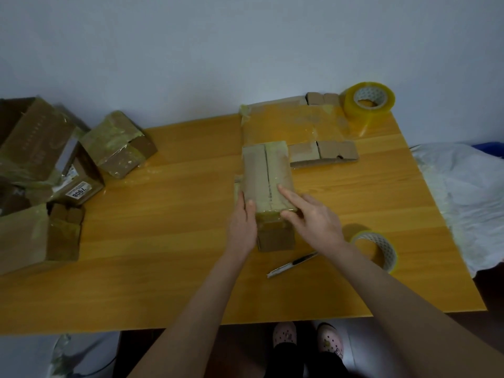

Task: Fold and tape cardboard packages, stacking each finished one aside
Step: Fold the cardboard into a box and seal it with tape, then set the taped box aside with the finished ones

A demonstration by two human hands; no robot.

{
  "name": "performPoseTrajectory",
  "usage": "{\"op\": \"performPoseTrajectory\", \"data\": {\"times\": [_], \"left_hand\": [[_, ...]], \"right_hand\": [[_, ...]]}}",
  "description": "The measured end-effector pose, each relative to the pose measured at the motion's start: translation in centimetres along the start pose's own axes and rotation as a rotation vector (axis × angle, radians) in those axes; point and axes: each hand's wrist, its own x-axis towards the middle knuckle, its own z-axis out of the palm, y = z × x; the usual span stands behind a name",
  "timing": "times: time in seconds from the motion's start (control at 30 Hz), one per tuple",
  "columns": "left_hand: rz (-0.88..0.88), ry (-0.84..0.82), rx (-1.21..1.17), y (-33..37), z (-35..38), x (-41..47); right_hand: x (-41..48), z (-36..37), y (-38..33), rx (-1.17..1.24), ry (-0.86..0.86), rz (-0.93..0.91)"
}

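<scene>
A small brown cardboard box (266, 175) stands in the middle of the wooden table (169, 241), its top flaps closed and covered with clear tape. My left hand (241, 222) rests flat against the box's left side, thumb on the top edge. My right hand (311, 216) presses the tape on the near right part of the top with a straight index finger. A flattened cardboard sheet (294, 126) lies behind the box. One roll of clear tape (368, 102) stands at the far right corner. Another roll (377, 249) lies by my right forearm.
A utility knife (293, 264) lies near the front, under my right forearm. Several taped boxes (54, 165) are piled at the table's left side. White plastic sheeting (463, 192) lies beyond the right edge. A wall stands behind the table.
</scene>
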Motion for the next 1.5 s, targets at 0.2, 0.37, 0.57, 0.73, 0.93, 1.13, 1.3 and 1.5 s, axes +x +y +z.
{"op": "performPoseTrajectory", "data": {"times": [0.2,0.37,0.57,0.73,0.93,1.13,1.3,1.5], "left_hand": [[-0.124,-0.061,-0.197,0.9,0.7,0.4],[-0.383,-0.083,-0.366,0.0,-0.1,0.2],[-0.151,-0.021,-0.271,4.5,-0.2,-3.1],[0.040,0.041,0.089,6.3,-1.1,-6.1],[0.140,0.150,0.202,7.3,-4.2,-9.4],[0.144,0.429,0.264,5.7,-12.0,-9.1],[-0.189,0.758,0.322,0.3,-22.4,-6.2],[-0.341,0.540,-0.126,-7.3,-32.1,-1.2]], "right_hand": [[1.3,1.2,-3.0,0.185,-0.034,0.258],[1.2,0.4,-2.9,0.305,-0.077,0.258],[0.3,-1.8,-2.0,0.509,-0.008,0.318],[-2.2,-2.8,-4.5,0.899,-0.081,0.412],[-0.9,-3.8,-9.3,1.063,-0.219,0.527],[1.1,-0.2,-15.4,1.261,-0.289,0.603],[3.3,3.5,-20.4,1.321,-0.307,0.633],[6.6,9.8,-28.6,1.291,-0.411,0.627]]}}
